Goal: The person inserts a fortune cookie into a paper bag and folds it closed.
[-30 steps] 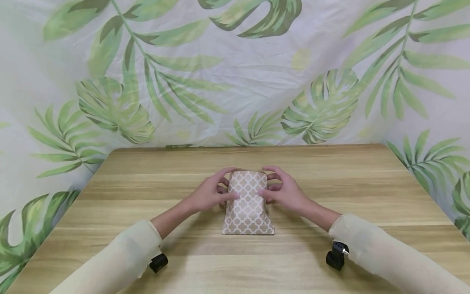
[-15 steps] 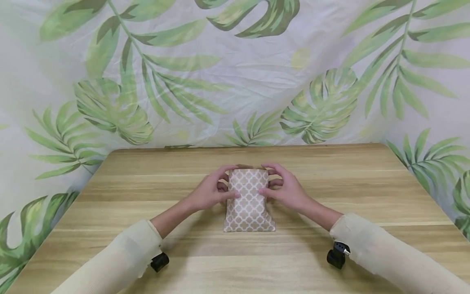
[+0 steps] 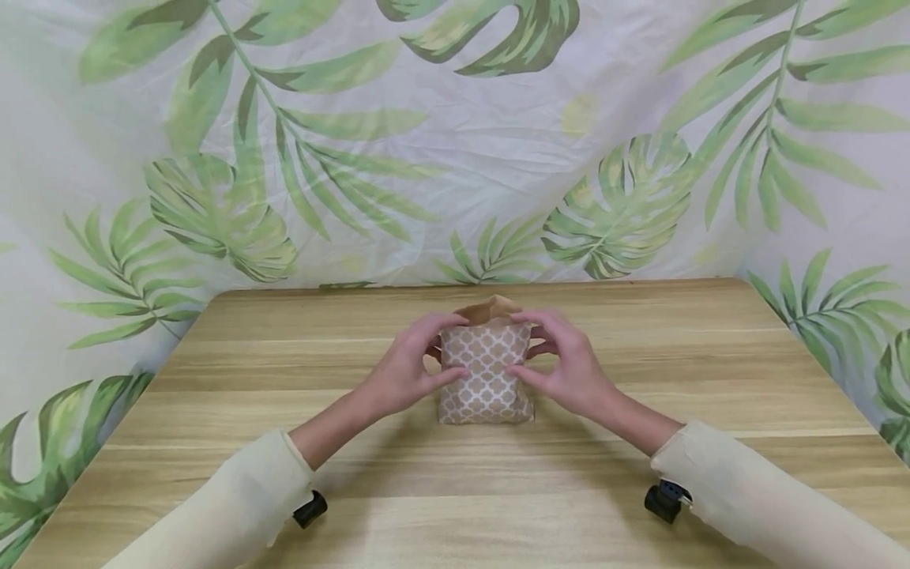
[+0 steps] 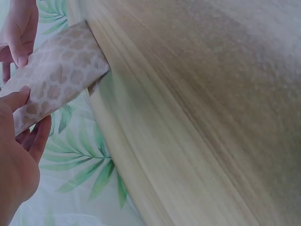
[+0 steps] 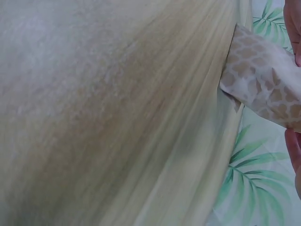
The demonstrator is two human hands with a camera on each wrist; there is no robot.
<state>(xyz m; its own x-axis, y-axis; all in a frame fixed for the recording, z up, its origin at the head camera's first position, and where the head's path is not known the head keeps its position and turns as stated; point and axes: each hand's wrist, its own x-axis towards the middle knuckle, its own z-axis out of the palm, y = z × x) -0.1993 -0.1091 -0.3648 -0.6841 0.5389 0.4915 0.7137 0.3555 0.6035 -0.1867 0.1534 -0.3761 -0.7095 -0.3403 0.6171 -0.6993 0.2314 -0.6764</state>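
Observation:
A small paper bag (image 3: 486, 379), tan with a white lattice print, is held between both hands at the middle of the table. Its top gapes, and the plain brown inside shows at the far rim. My left hand (image 3: 408, 363) grips the left side, thumb on the printed front and fingers behind. On the right side my right hand (image 3: 569, 363) does the same, its index finger at the top edge. In the left wrist view the bag (image 4: 61, 70) appears tilted, with a thumb pressed on its face. Only part of the right hand (image 5: 294, 155) shows in the right wrist view.
The wood-grain table (image 3: 249, 363) runs back to a hanging cloth (image 3: 490, 158) printed with green leaves. Below each cream sleeve (image 3: 220, 490) hangs a small black wrist camera (image 3: 310, 510).
The bag's top has opened wider, showing its brown inside. Its bottom edge has moved away from me, so the front looks shorter. The right hand has shifted slightly right.

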